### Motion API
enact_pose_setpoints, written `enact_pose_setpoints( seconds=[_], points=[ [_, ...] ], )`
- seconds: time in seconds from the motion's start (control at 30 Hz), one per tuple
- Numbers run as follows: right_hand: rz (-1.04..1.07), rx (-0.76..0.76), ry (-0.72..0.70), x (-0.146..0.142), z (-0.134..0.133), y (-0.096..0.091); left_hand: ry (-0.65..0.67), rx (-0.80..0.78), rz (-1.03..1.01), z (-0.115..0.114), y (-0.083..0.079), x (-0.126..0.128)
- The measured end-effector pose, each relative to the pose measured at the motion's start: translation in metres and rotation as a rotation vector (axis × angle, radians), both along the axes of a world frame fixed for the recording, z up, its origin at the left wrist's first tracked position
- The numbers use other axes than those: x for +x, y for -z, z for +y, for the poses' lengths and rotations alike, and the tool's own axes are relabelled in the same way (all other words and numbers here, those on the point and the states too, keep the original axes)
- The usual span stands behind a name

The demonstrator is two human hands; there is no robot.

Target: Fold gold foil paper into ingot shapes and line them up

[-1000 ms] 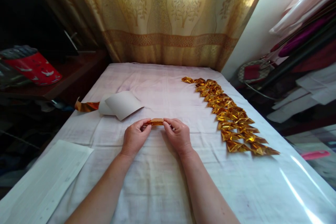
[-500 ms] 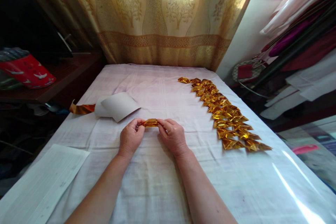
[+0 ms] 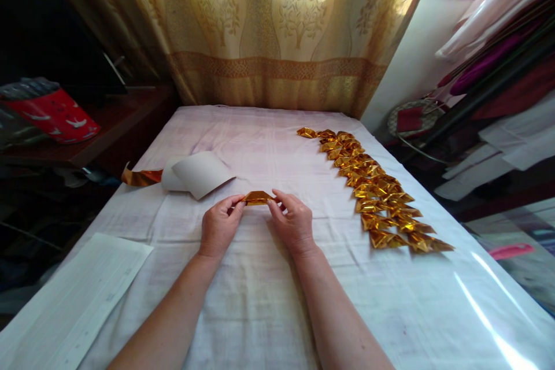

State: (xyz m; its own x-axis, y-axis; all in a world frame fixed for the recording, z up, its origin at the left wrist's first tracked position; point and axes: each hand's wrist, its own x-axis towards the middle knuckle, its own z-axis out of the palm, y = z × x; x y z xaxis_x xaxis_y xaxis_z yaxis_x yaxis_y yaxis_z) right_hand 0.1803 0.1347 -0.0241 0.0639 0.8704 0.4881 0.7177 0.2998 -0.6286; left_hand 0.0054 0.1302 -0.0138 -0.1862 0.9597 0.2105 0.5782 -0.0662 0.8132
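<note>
A small folded piece of gold foil paper (image 3: 257,197) is pinched between both hands above the white cloth-covered table (image 3: 260,300). My left hand (image 3: 219,225) grips its left end with closed fingertips. My right hand (image 3: 293,222) pinches the right end, fingers curled. To the right, several folded gold foil pieces (image 3: 377,196) lie in a long double row running from the far middle toward the near right.
A curled white sheet with a gold foil strip (image 3: 191,174) lies at the left of the table. A white paper sheet (image 3: 73,300) hangs at the near left corner. A gold curtain (image 3: 277,29) closes the far end. Shelves with fabric (image 3: 498,69) stand at right.
The gold piece between my fingers has changed shape from a flat strip to a more pointed fold. Both hands stay in about the same spot; the camera shifted slightly.
</note>
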Motion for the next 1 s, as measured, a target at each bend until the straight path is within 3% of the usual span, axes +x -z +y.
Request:
enact_pose_setpoints(
  seconds=[0.27,0.47,1.0],
  points=[
    [0.021,0.043,-0.017,0.0022,-0.0005,0.0001,0.042,0.119,-0.01,0.0017,0.0024,-0.0022],
    [-0.012,-0.022,-0.022,0.0029,-0.0008,-0.0001,0.038,0.106,0.026,0.0008,0.0015,-0.0009],
    [-0.054,0.016,-0.067,-0.0035,-0.0055,-0.0034,0.029,0.118,0.151,-0.0009,0.0039,0.0001]
  ],
)
